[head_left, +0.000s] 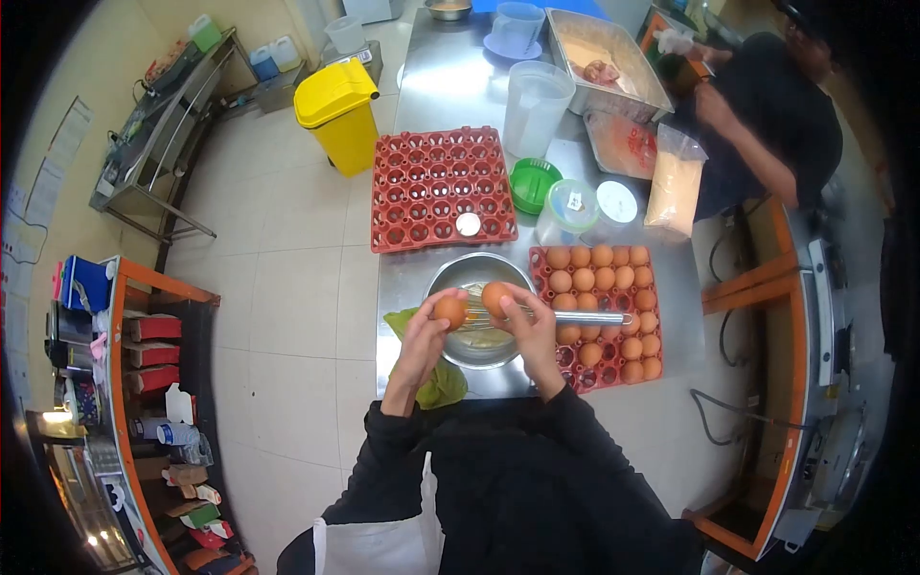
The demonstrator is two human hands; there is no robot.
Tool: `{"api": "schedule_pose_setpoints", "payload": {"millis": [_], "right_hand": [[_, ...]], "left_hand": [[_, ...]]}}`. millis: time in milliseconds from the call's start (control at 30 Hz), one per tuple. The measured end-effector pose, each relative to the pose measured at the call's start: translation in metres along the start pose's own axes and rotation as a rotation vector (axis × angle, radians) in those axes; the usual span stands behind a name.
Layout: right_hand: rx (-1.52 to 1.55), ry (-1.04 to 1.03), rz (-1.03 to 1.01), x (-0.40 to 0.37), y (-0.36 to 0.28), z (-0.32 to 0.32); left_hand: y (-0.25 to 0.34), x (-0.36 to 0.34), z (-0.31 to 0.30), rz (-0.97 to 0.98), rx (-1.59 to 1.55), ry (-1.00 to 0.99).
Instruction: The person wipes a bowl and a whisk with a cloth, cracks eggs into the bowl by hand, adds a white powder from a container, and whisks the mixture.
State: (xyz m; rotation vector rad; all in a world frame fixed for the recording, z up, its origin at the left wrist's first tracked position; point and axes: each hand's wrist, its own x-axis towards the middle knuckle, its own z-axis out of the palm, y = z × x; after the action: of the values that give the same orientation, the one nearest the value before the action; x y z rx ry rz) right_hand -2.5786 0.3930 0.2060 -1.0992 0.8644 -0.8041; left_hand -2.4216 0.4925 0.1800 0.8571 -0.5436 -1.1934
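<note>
"Holding one brown egg apiece, both hands are right over the steel bowl [487, 358]!"

"Give me the left hand [418, 343] first."

"Thumb and fingers are clamped around the left egg [448, 310], just above the bowl's near-left side."

"And the right hand [533, 333]?"

"Fingers closed on the right egg [494, 296], thumb pressed to its side. The two eggs are close together, a slim gap between them."

"What's that running out to the right?"

"A whisk [596, 317]! Wires in the bowl, handle across the rim and out over the red egg tray [564, 354]. Plenty of brown eggs sit in that tray, with bare cups in the near-left corner."

"And what's in the bowl?"

"Something pale, but the hands and wires hide much of it, so I can't tell."

"Round the edges, then?"

"Green cloth [443, 385] at the bowl's near-left side. Beyond the bowl, another red tray [398, 206] with a small white round thing [467, 224] in one cup. To its right, a green basket [522, 198] and a lidded tub [573, 204]."

"Anyone else about?"

"Another person [767, 115] in dark clothes, far right, beside the big metal pan [628, 99]."
</note>
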Motion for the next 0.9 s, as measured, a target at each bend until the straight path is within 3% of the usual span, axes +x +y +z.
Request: {"api": "schedule_pose_setpoints", "payload": {"millis": [167, 267, 367, 467, 567, 767, 900], "right_hand": [[-0.089, -0.148, 0.037, 0.004, -0.014, -0.006], [-0.062, -0.24, -0.056, 0.005, -0.004, -0.01], [-0.226, -0.253, -0.226, 0.005, 0.005, -0.013], [-0.428, -0.25, -0.153, 0.001, -0.001, -0.015], [-0.55, -0.211, -0.221, 0.006, 0.002, -0.015], [-0.629, -0.137, -0.224, 0.007, -0.003, -0.003], [-0.668, -0.133, -0.244, 0.009, 0.0, -0.004]], "left_hand": [[0.026, 0.013, 0.017, 0.101, 0.609, -0.07], [0.023, 0.019, 0.018, 0.169, 0.72, -0.032], [0.02, 0.018, 0.016, 0.182, 0.813, 0.043], [0.015, 0.016, 0.014, 0.255, 0.93, 0.018], [0.009, 0.018, 0.016, 0.379, 1.017, 0.013], [-0.004, 0.02, 0.013, 0.451, 1.095, 0.098], [-0.006, 0.022, 0.01, 0.375, 1.01, 0.089]]}}
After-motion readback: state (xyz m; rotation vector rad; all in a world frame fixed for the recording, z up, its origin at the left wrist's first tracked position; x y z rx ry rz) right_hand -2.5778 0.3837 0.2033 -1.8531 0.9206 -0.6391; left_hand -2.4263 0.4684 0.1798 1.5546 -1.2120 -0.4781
